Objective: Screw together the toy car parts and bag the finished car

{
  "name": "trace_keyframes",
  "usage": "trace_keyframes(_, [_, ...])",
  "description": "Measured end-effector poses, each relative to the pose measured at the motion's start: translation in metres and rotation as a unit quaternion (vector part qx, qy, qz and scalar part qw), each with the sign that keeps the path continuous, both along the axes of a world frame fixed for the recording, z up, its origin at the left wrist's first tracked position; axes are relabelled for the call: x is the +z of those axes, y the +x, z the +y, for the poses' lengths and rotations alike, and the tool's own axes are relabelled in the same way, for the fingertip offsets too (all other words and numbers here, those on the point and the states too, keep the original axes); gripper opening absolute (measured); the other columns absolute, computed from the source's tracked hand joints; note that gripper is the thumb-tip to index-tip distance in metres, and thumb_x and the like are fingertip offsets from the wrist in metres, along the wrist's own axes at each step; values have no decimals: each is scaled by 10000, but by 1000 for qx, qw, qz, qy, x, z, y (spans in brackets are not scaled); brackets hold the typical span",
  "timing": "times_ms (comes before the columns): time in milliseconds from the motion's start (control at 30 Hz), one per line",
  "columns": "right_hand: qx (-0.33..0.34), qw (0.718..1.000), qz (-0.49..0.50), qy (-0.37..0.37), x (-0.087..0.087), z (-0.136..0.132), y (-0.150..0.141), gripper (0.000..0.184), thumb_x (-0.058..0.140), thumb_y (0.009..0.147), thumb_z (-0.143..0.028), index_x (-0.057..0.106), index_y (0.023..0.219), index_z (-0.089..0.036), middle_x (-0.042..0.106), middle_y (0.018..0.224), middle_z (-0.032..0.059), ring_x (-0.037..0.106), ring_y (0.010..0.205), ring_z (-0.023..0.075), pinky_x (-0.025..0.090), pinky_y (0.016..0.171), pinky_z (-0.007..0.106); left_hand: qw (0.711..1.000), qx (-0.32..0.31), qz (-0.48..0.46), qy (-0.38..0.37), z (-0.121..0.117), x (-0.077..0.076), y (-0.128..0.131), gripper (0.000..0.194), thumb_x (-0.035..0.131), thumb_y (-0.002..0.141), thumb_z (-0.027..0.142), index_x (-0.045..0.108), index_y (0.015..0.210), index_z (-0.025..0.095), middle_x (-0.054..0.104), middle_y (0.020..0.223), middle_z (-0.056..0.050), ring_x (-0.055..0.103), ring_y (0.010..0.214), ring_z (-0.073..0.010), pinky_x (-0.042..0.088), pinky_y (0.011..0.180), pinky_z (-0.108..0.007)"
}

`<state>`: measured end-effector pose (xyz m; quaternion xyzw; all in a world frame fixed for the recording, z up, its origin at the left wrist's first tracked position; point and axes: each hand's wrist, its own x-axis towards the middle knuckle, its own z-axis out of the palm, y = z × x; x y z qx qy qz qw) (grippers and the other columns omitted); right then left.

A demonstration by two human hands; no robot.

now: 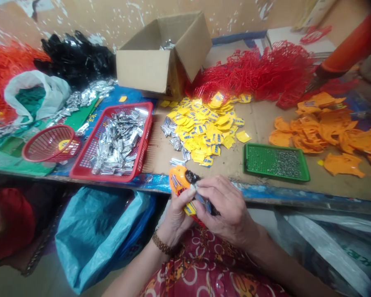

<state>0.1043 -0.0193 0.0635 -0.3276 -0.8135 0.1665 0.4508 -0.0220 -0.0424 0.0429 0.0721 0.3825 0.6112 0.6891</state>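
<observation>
My left hand (pixel 178 214) is wrapped round an orange toy vehicle (pixel 178 178) with black, red and yellow parts, just in front of the table's edge. My right hand (pixel 225 205) closes over the toy's other side, its fingertips pinched against it near my left thumb. A dark part shows under the right fingers; I cannot make out whether it is separate from the toy. Beyond the hands lies a pile of yellow stickered pieces (pixel 200 128), with shiny silver pieces (pixel 177 143) at its left.
A red basket (pixel 149 136) holds silver parts, beside a round red basket (pixel 34 152). To the right are a green tray (pixel 250 163) of small metal bits and orange shells (pixel 315 128). A cardboard box (pixel 142 70) and red frames (pixel 259 74) stand behind. A blue bag (pixel 80 239) hangs below.
</observation>
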Motion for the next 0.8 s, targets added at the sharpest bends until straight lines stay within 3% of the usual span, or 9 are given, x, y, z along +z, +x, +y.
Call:
trace_keyframes(167, [-16,998,31,-53,4,-1,-1,289,620,816,-173,578,1098,-124,640,1027,122,590,971,243,525,857,417,999,-9,-42,-7,1,-2,-1,288,849,603,244,669,808,153,728,757,2,671,640,-139,541,658,-221])
trace_keyframes(300, [-40,986,59,-154,2,-2,3,382,614,818,-236,553,1181,-134,599,1143,126,563,1092,247,503,951,425,998,-22,-58,-3,-1,-6,-7,238,828,633,267,698,802,161,742,731,6,682,601,-146,571,707,-251])
trace_keyframes(467, [-18,927,103,-360,-3,-1,9,535,639,793,-321,482,1279,-161,566,1258,129,560,1165,253,470,1040,475,996,-76,-47,13,-4,-7,-10,322,830,608,334,708,831,136,730,660,-21,719,648,-233,601,712,-338])
trace_keyframes(600, [23,875,128,-465,-3,2,9,680,672,721,-366,424,1329,-192,540,1315,131,567,1177,268,495,1021,484,994,-96,-57,13,-8,-5,-8,294,824,606,281,690,827,141,731,667,-10,697,578,-189,592,647,-283])
trace_keyframes(700, [87,856,136,-492,-3,1,9,648,634,697,-312,426,1300,-195,566,1273,130,618,1089,244,547,944,434,991,-122,-62,-2,-12,-5,-5,354,823,590,278,682,883,136,703,610,0,679,535,-187,582,607,-274])
trace_keyframes(800, [105,894,113,-421,-5,-5,13,459,580,710,-244,510,1158,-179,574,1208,129,597,1098,229,511,986,418,988,-141,-59,-8,-19,-4,-1,500,804,608,302,662,1056,132,742,742,-41,725,682,-251,599,704,-340])
